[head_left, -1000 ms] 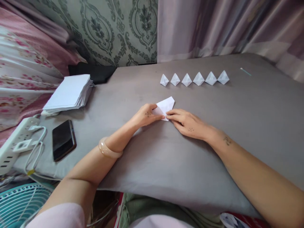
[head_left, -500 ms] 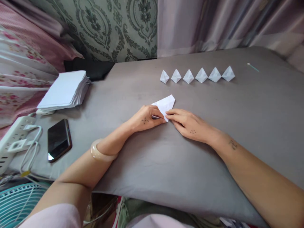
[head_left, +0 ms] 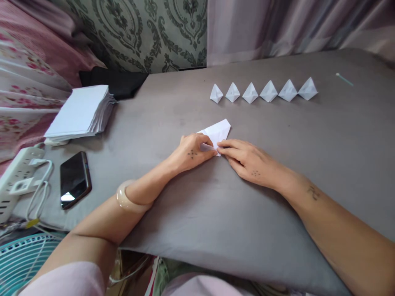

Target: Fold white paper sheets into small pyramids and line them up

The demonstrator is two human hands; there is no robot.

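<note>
1. A folded sheet of white paper (head_left: 219, 130) lies on the grey cloth (head_left: 216, 222), its blunt end aimed at 1 o'clock.
2. At its 8 o'clock, the left hand (head_left: 193, 152) pinches it between thumb and fingers.
3. At its 4 o'clock, the right hand (head_left: 249, 160) rests fingertips on the lower corner; its thumb is hidden, so I cannot tell whether it grips.
4. Six origami boats (head_left: 269, 91) stand in a row from the sheet's 12 to 2 o'clock.
</note>
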